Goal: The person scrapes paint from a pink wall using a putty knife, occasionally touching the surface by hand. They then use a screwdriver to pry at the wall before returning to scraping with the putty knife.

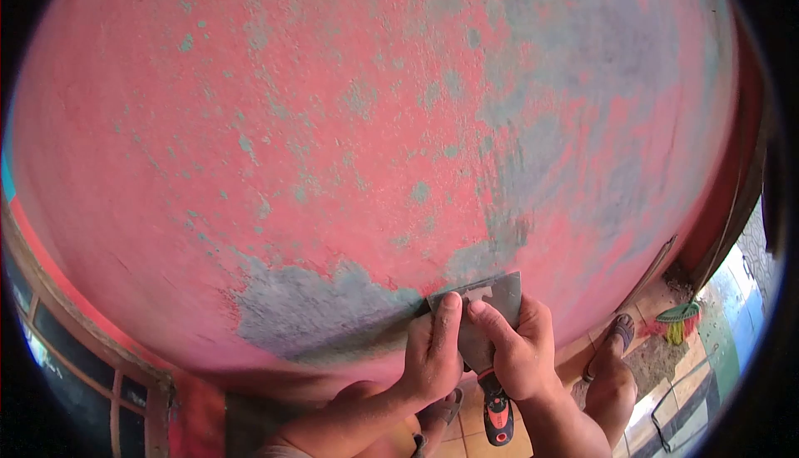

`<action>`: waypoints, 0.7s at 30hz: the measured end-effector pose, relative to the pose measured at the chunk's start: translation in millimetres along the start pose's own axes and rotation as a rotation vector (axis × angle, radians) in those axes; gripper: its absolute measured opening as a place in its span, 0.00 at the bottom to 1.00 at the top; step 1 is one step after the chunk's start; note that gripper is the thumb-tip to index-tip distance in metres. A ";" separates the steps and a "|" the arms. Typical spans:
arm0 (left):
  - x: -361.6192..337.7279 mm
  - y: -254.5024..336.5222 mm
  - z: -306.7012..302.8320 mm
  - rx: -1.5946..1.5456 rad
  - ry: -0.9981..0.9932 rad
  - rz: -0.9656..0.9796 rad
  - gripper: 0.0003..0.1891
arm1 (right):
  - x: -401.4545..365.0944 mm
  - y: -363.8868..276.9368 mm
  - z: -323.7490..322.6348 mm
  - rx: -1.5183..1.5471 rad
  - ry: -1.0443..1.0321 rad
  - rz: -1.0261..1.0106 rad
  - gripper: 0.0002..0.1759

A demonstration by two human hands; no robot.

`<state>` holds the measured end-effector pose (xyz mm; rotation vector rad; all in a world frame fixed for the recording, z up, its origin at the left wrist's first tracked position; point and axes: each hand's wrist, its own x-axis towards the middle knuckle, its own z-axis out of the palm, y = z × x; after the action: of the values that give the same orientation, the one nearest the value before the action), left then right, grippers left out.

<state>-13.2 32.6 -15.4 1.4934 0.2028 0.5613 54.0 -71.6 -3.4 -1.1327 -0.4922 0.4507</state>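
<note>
Red paint, flecked with green and worn to grey in broad areas, covers the wall (pixel 358 141), and before its lower part a wide metal scraper (pixel 476 345) is held blade up, its black-and-red handle (pixel 498 412) pointing down. The left hand (pixel 434 345) and right hand (pixel 526 345) pinch the blade from either side, thumbs on its near face; whether its edge touches the wall cannot be told. A broom (pixel 678 315) lies on the tiled floor (pixel 652 296) to the right.

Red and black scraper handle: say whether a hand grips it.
No, left hand and right hand hold the grey metal blade; the handle sticks out bare.
</note>
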 end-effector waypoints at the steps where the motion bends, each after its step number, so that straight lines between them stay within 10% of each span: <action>1: 0.9 0.2 0.8 -0.018 0.009 -0.004 0.27 | 0.1 -1.0 0.1 0.008 -0.001 0.003 0.12; 21: 0.3 -2.3 9.9 -0.073 0.133 0.026 0.23 | 4.4 -4.5 1.8 0.037 -0.010 -0.023 0.10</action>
<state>-7.9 24.1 -16.7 1.3910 0.2640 0.6836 57.0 -69.3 2.1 -1.0886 -0.5029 0.4443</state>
